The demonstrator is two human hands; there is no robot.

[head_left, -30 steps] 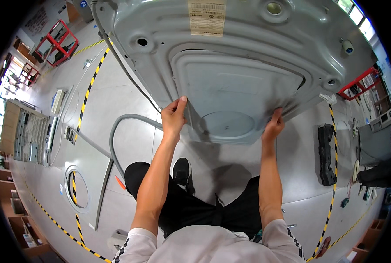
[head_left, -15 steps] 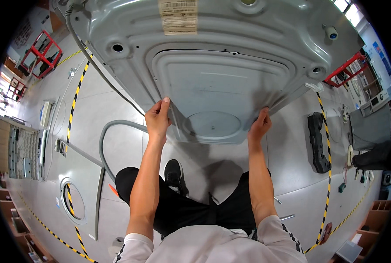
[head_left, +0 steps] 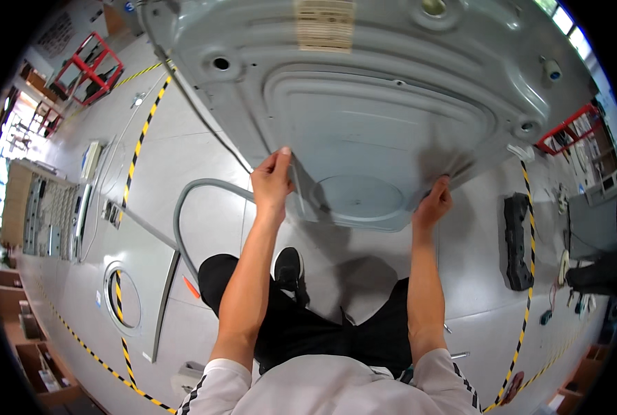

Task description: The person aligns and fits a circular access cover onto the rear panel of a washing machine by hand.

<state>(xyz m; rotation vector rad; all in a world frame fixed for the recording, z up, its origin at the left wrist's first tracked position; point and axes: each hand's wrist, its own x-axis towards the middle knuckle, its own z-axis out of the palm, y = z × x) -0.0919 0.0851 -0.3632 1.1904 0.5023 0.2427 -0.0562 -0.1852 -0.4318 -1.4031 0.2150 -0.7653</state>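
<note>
A grey metal back panel (head_left: 381,142) with a pressed oval near its lower edge lies against the rear of a large grey appliance (head_left: 384,52), which looks like a washing machine. My left hand (head_left: 272,185) pinches the panel's left edge between thumb and fingers. On the opposite side my right hand (head_left: 433,202) is closed on the right edge, its fingertips partly hidden. The panel's upper edge sits along the raised rim of the appliance's back, while its lower end is nearest to me. A paper label (head_left: 325,26) is stuck above it.
A grey hose (head_left: 182,200) curves by my left knee, and a cable (head_left: 194,111) hangs beside the appliance. A panel with a round hole (head_left: 144,277) lies left. At right are a black part (head_left: 517,242), striped floor tape (head_left: 527,308) and a person's leg (head_left: 592,278).
My view has swung, so everything sits further right in the picture. Both hands keep their hold on the panel's edges. The dark gap along its upper edge shows less than before.
</note>
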